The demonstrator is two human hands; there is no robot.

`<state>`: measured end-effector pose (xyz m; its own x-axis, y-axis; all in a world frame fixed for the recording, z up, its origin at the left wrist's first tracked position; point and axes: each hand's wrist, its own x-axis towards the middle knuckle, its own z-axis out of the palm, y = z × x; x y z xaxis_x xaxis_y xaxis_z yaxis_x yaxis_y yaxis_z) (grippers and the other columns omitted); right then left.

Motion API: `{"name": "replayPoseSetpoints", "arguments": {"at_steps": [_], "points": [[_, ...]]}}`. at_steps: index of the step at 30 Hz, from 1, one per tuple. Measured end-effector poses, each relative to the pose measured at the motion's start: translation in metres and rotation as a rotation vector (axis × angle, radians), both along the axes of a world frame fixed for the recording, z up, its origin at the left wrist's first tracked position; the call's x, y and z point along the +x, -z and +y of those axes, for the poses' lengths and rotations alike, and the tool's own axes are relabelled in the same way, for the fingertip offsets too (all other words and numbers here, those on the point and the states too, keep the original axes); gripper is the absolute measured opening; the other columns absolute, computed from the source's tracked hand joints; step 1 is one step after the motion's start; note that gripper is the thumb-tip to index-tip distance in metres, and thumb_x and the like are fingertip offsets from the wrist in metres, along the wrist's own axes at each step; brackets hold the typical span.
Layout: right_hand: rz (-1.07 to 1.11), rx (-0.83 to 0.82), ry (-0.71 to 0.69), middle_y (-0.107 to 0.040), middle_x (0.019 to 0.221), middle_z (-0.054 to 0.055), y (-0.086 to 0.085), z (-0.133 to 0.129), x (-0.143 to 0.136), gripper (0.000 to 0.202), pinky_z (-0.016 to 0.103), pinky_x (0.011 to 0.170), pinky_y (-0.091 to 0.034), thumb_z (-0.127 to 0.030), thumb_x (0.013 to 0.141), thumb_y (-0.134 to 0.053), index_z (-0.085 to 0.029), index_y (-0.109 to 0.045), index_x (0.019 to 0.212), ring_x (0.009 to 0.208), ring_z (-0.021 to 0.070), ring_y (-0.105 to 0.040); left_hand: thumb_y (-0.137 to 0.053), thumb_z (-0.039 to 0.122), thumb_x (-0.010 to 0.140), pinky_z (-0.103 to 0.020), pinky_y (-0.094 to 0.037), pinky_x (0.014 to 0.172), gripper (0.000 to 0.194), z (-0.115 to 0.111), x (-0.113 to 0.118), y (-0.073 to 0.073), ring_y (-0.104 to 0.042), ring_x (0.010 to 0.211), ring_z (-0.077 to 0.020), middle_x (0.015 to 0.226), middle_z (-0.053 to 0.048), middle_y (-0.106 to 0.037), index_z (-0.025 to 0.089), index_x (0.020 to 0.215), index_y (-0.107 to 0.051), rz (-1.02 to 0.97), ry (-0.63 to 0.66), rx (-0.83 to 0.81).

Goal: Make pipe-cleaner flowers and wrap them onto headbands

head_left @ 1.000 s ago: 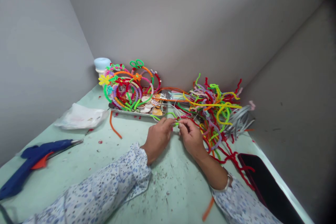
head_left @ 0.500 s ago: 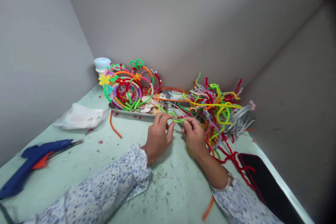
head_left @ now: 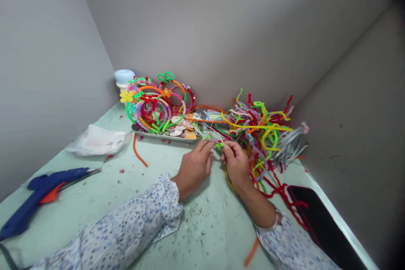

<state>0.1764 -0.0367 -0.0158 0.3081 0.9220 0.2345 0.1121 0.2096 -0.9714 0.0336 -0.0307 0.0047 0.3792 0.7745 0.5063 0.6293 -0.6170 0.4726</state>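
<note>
Close together over the middle of the table, my two hands work on a bright green pipe cleaner (head_left: 219, 146). My right hand (head_left: 236, 164) pinches it between thumb and fingers. Fingers curled and thumb drawn in, my left hand (head_left: 195, 168) grips at its left end; the fingertips partly hide what they hold. Just beyond them lies a metal tray (head_left: 164, 136) with flat shell-like pieces, and several headbands wrapped in coloured pipe cleaners (head_left: 158, 105) stand in it. Right of my right hand is a tangled heap of pipe cleaners (head_left: 259, 126).
On the left lie a blue glue gun (head_left: 47, 190) and a white plastic bag (head_left: 98, 140). A dark phone (head_left: 322, 223) rests along the right edge. Orange pipe cleaner pieces (head_left: 139, 152) are scattered about. A light-blue-lidded container (head_left: 124, 78) stands in the back corner by grey walls.
My left hand has turned over slightly, its thumb and fingers closing together near the green pipe cleaner. My right hand keeps its pinch almost in place.
</note>
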Motion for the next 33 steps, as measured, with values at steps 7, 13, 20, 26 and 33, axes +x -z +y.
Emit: {"name": "replayPoseSetpoints", "arguments": {"at_steps": [7, 13, 20, 26, 33], "points": [[-0.001, -0.002, 0.017, -0.052, 0.059, -0.004, 0.000, 0.000, 0.000, 0.021, 0.022, 0.047, -0.035, -0.039, 0.084, -0.051, -0.020, -0.056, 0.092, 0.051, 0.0117, -0.044, -0.043, 0.022, 0.090, -0.025, -0.048, 0.072, 0.031, -0.001, -0.002, 0.003, -0.065, 0.084, -0.0155, 0.100, -0.004, -0.069, 0.022, 0.120, -0.052, 0.023, -0.049, 0.010], [-0.002, -0.001, 0.026, -0.052, 0.058, -0.004, 0.002, 0.002, 0.001, 0.022, 0.022, 0.048, -0.035, -0.040, 0.085, -0.051, -0.020, -0.056, 0.092, 0.051, 0.0115, -0.044, -0.045, 0.020, 0.089, -0.024, -0.048, 0.073, 0.025, 0.000, -0.002, 0.006, -0.065, 0.083, -0.0140, 0.098, -0.003, -0.070, 0.022, 0.109, -0.059, -0.052, -0.010, 0.042], [0.062, -0.009, 0.037, -0.051, 0.057, -0.005, 0.000, 0.002, 0.000, 0.021, 0.022, 0.048, -0.035, -0.039, 0.083, -0.053, -0.019, -0.056, 0.091, 0.051, 0.0108, -0.044, -0.047, 0.016, 0.087, -0.024, -0.047, 0.076, 0.017, -0.002, -0.006, -0.009, -0.059, 0.086, -0.0135, 0.093, -0.006, -0.063, 0.017, 0.099, -0.058, -0.318, 0.023, 0.166], [0.193, -0.001, 0.038, -0.051, 0.055, -0.006, -0.003, 0.004, 0.002, 0.021, 0.021, 0.047, -0.035, -0.038, 0.080, -0.057, -0.019, -0.055, 0.090, 0.049, 0.0097, -0.044, -0.046, 0.020, 0.087, -0.025, -0.045, 0.069, 0.015, -0.005, -0.004, 0.001, -0.059, 0.075, -0.0140, 0.083, -0.003, -0.065, 0.018, 0.093, -0.059, 0.044, 0.296, 0.095], [0.175, 0.048, 0.022, -0.051, 0.057, -0.006, -0.005, -0.001, 0.001, 0.017, 0.022, 0.049, -0.035, -0.035, 0.082, -0.056, -0.020, -0.055, 0.089, 0.051, 0.0095, -0.045, -0.044, 0.020, 0.089, -0.025, -0.044, 0.071, 0.018, 0.005, -0.005, 0.007, -0.060, 0.082, -0.0147, 0.094, -0.003, -0.066, 0.020, 0.101, -0.058, -0.015, 0.065, -0.029]]}}
